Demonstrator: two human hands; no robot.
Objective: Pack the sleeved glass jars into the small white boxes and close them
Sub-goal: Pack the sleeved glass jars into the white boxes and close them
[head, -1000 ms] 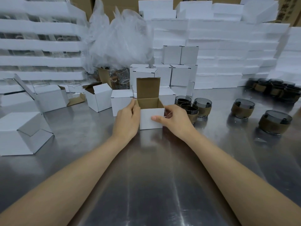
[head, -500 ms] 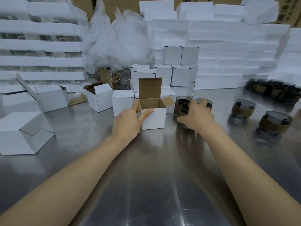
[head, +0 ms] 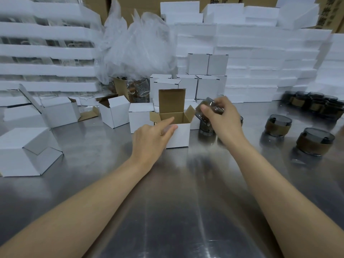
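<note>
A small white box (head: 181,135) stands open on the steel table, its brown lid flap upright and side flaps spread. My left hand (head: 150,141) holds the box's front left corner, thumb on the front face and forefinger lying over the rim. My right hand (head: 222,118) grips a dark glass jar with a brown sleeve (head: 207,107), lifted and tilted just right of the box's opening. Another sleeved jar (head: 205,128) stands on the table under that hand.
More sleeved jars stand at right (head: 278,125) (head: 314,144) and in a far-right cluster (head: 312,105). Closed white boxes (head: 206,64) are stacked behind; open boxes (head: 114,112) (head: 28,151) sit at left. Foam slabs (head: 260,53) and a plastic bag (head: 137,45) line the back.
My right hand left the box front, reached to the jars at right, and has lifted one toward the box. My left hand stays on the box, forefinger now over its rim.
</note>
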